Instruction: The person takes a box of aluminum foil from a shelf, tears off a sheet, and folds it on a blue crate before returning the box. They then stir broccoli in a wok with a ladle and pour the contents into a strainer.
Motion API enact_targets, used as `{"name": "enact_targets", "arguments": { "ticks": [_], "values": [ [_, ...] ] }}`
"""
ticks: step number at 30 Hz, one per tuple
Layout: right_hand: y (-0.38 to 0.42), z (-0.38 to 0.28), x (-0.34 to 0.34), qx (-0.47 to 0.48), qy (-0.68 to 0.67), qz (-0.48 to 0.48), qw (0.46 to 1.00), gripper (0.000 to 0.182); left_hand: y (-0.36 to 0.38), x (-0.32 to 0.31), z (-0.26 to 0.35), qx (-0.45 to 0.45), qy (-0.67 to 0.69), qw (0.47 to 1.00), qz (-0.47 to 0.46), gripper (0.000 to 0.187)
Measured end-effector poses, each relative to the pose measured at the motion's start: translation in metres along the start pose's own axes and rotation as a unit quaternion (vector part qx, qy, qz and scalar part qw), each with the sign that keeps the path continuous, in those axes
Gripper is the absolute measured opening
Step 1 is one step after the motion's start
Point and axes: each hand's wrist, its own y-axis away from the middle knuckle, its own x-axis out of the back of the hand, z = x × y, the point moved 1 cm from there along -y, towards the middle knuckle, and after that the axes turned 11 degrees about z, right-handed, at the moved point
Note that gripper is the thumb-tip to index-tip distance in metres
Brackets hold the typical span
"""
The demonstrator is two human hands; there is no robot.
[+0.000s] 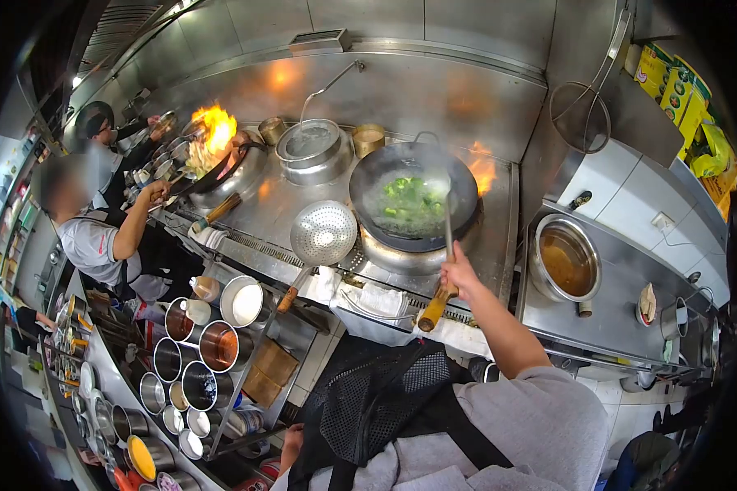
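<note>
My right hand (460, 277) is closed around the long handle of a wok ladle (448, 219), near its wooden grip. The head of the ladle reaches into a black wok (366, 192), where chopped green vegetables (409, 195) lie in pale, steaming liquid. Flame shows beside the wok's right rim. Low at my side hangs my left hand (292, 438), partly hidden by the apron, its fingers not clear. Left of the wok, a perforated skimmer (323, 231) rests with its wooden handle over the stove's front edge.
Several sauce pots (223, 345) fill the rack at left. A metal pot of brown liquid (567, 258) stands on the right counter. Behind the stove is a lidded pot (309, 147). A co-worker (98, 237) handles a flaming wok at left; a strainer (580, 117) hangs at right.
</note>
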Motion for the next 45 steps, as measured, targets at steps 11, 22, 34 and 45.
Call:
{"name": "enact_targets", "arguments": {
  "ticks": [11, 22, 34, 45],
  "values": [
    [-0.023, -0.046, 0.017, 0.126, 0.115, 0.012, 0.985, 0.088, 0.04, 0.002, 0.171, 0.088, -0.044, 0.995, -0.002, 0.037],
    [-0.066, -0.035, -0.012, -0.081, -0.144, -0.172, 0.971, 0.086, -0.014, -0.03, 0.028, 0.084, 0.078, 0.993, -0.017, 0.032],
    [0.003, -0.043, 0.086, 0.092, 0.15, -0.141, 0.974, 0.084, 0.067, 0.012, 0.145, 0.243, 0.151, 0.958, -0.013, 0.036],
    [-0.043, -0.026, 0.04, -0.08, -0.215, -0.159, 0.96, 0.089, 0.021, -0.017, 0.179, 0.049, -0.078, 0.993, -0.076, 0.045]
  ]
}}
